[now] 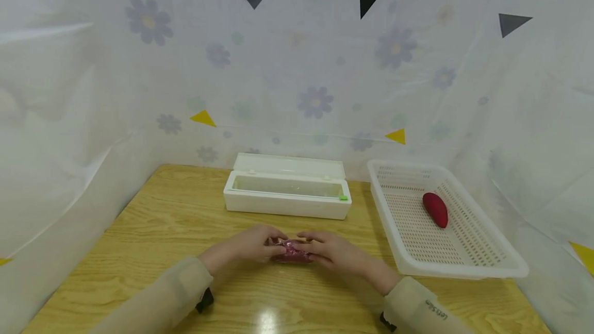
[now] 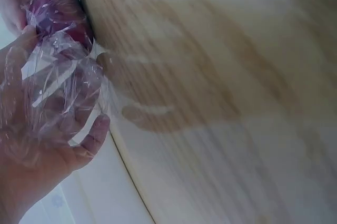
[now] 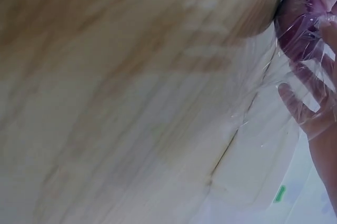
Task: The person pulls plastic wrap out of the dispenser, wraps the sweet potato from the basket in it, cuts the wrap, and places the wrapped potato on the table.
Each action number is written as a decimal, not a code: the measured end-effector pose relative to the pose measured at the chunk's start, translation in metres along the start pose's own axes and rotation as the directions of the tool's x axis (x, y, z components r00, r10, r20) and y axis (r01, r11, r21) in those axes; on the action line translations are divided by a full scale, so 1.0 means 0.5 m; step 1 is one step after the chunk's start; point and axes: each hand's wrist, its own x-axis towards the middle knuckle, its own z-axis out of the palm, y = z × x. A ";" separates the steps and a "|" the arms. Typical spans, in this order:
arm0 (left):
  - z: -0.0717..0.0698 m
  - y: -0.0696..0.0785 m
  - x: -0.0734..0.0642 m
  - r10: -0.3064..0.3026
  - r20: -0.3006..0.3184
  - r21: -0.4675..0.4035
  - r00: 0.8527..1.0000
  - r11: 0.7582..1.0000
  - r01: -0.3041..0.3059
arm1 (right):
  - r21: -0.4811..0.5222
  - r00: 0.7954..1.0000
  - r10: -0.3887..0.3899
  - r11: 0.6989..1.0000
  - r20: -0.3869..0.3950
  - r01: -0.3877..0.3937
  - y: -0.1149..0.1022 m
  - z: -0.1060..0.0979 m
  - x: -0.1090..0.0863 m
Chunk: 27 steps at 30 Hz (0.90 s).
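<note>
A purplish-red sweet potato wrapped in clear plastic film lies on the table between my two hands. My left hand holds its left end, thumb on the near side and fingers on the far side. From the right, my right hand grips the other end, fingers over the top. In the left wrist view, loose film spreads from the sweet potato across the left hand's fingers. Film also drapes over the right hand in the right wrist view, beside the dark end of the sweet potato.
Behind the hands stands a white film dispenser box, lid raised, with a green slider on its front edge. To the right, a white plastic basket holds another red sweet potato. Patterned sheeting encloses the wooden table.
</note>
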 end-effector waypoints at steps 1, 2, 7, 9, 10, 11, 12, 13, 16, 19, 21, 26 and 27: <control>-0.002 -0.003 -0.002 -0.014 0.004 -0.001 1.000 1.000 0.014 | -0.015 1.000 -0.022 1.000 0.003 0.022 0.003 0.001 -0.002; -0.004 -0.005 -0.004 -0.029 0.007 -0.003 1.000 1.000 0.029 | -0.033 0.999 -0.040 0.999 0.006 0.041 0.005 0.002 -0.004; -0.025 -0.014 -0.019 -0.106 0.048 -0.018 0.993 0.994 0.107 | -0.045 0.999 -0.029 0.999 0.016 0.030 0.009 0.005 -0.010; -0.033 -0.020 -0.025 -0.119 0.072 -0.045 0.990 0.992 0.122 | -0.029 0.999 0.006 1.000 0.035 -0.005 0.011 0.006 -0.010; -0.037 -0.023 -0.027 -0.122 0.083 -0.056 0.989 0.990 0.127 | -0.014 0.999 0.026 1.000 0.047 -0.026 0.012 0.006 -0.010; -0.039 -0.027 -0.029 -0.124 0.093 -0.072 0.988 0.989 0.131 | -0.009 0.997 0.048 0.999 0.059 -0.047 0.012 0.007 -0.010; -0.042 -0.030 -0.031 -0.129 0.105 -0.096 0.986 0.986 0.140 | -0.003 0.995 0.066 0.998 0.071 -0.066 0.012 0.007 -0.010; -0.044 -0.034 -0.034 -0.135 0.115 -0.120 0.984 0.982 0.148 | 0.006 0.993 0.084 0.996 0.081 -0.085 0.012 0.006 -0.009; -0.053 -0.044 -0.043 -0.150 0.121 -0.130 0.981 0.978 0.165 | 0.047 0.988 0.124 0.990 0.095 -0.129 0.010 0.005 -0.006; -0.062 -0.050 -0.053 -0.143 0.105 -0.106 0.984 0.982 0.155 | 0.085 0.983 0.155 0.983 0.096 -0.163 0.008 0.004 -0.001; -0.068 -0.053 -0.061 -0.131 0.091 -0.108 0.987 0.984 0.141 | 0.095 0.980 0.174 0.978 0.098 -0.184 0.007 0.005 0.001; -0.075 -0.060 -0.081 -0.149 0.058 -0.199 0.987 0.967 0.157 | 0.118 0.967 0.228 0.963 0.111 -0.241 0.003 0.003 0.003; -0.076 -0.061 -0.084 -0.158 0.050 -0.217 0.986 0.962 0.165 | 0.123 0.964 0.241 0.959 0.117 -0.254 0.001 0.002 0.004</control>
